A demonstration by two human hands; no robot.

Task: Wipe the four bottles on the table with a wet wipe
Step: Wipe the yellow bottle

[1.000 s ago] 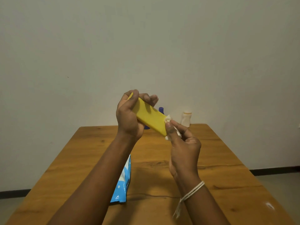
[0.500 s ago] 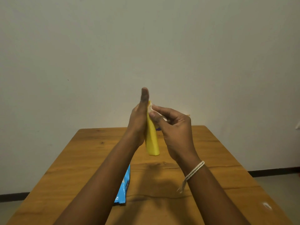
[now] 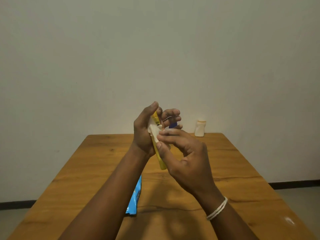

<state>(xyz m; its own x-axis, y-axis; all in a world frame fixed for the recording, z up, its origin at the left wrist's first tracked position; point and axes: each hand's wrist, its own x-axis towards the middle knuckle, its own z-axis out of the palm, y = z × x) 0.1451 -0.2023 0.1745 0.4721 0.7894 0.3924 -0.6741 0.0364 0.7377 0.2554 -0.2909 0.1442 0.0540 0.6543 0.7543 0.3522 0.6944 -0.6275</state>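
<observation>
Gripped edge-on in the left hand (image 3: 143, 135), the yellow bottle (image 3: 160, 157) is held above the table (image 3: 97, 170). Right hand (image 3: 183, 156) pinches a white wet wipe (image 3: 154, 131) against it. Bottle's label print is unreadable. A white bottle (image 3: 200, 128) stands at the far edge; the blue wipes packet (image 3: 136, 196) shows blurred lettering.

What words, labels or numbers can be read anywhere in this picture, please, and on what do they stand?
Nothing can be read for certain.
Blue wipes packet: white lettering on its visible edge, too blurred and cut off to read.
Yellow bottle: a small dark mark near its top, too small to read.
White bottle at the far table edge: no text shows.
Dark blue bottle: mostly hidden, no text shows.
</observation>
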